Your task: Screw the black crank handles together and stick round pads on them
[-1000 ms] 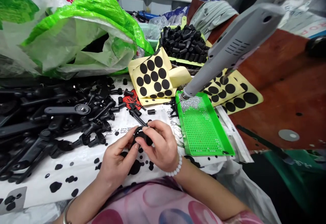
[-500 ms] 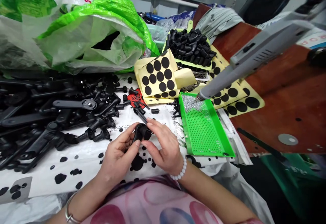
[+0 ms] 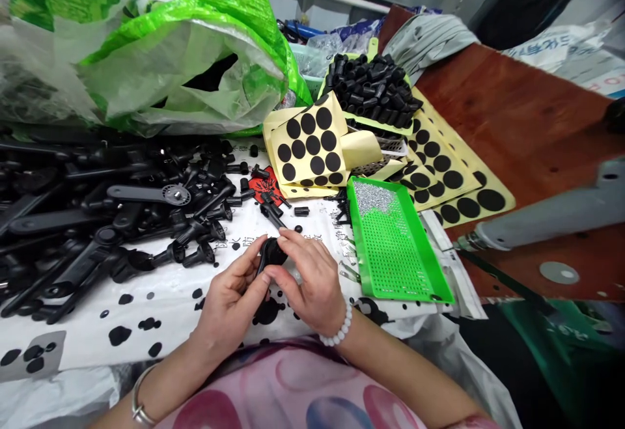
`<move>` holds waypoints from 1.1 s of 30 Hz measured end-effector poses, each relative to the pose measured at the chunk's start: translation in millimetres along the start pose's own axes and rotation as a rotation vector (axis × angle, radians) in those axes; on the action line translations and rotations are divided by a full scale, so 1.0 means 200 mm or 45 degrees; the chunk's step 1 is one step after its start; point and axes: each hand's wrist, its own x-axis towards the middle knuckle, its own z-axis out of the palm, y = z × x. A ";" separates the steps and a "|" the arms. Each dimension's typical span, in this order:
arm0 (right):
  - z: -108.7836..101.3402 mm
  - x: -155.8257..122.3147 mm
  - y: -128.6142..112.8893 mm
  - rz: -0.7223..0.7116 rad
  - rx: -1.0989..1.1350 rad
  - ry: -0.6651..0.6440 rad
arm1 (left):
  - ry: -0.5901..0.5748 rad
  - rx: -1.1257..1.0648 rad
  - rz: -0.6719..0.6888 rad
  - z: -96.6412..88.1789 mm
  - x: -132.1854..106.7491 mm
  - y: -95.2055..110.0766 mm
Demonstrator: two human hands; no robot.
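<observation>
Black plastic, a small round part [image 3: 272, 251], sits pinched between both hands just above the bench [image 3: 512, 110]. The left hand [image 3: 229, 302] closes on its near side with thumb and fingers, and the right hand [image 3: 312, 279], a white bead bracelet [image 3: 336, 332] on its wrist, grips it from the far side with fingers curled over the top. Under them lies a white sheet with black blotches [image 3: 161, 299]. To the left is a heap of long black plastic arms [image 3: 97, 214]. Just right of the hands lies a green perforated tray [image 3: 395, 247] with silvery bits in its far corner. Beyond it are yellow sheets of black round pads [image 3: 310, 146] and a pile of short black tubes [image 3: 371, 87].
</observation>
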 end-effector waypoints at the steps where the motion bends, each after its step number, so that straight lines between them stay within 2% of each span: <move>1: 0.00 0.00 0.00 -0.010 0.012 -0.003 | -0.009 -0.014 0.006 0.00 0.00 0.00; 6: -0.02 0.00 0.02 -0.027 0.056 0.022 | -0.058 0.002 0.033 0.00 0.00 0.02; 10: -0.04 0.00 0.03 -0.136 0.026 -0.031 | -0.133 0.067 0.013 -0.03 0.01 0.03; 13: -0.06 0.01 0.02 -0.046 0.071 -0.073 | -0.140 0.138 0.048 -0.04 0.01 0.04; 16: -0.07 0.02 0.01 0.073 0.070 -0.029 | -0.149 0.136 0.090 -0.03 0.01 0.03; 22: -0.03 0.03 -0.03 0.160 -0.028 0.053 | -0.134 0.002 0.059 0.02 -0.01 0.00; 25: -0.02 0.04 -0.02 0.143 -0.009 0.085 | -0.096 -0.025 0.067 0.02 -0.01 -0.01; 28: -0.04 0.04 -0.01 0.118 0.108 0.060 | -0.110 -0.076 0.098 0.00 0.00 0.01; 33: -0.10 0.02 -0.01 0.180 0.509 -0.084 | -0.174 -0.202 0.058 -0.05 0.02 0.05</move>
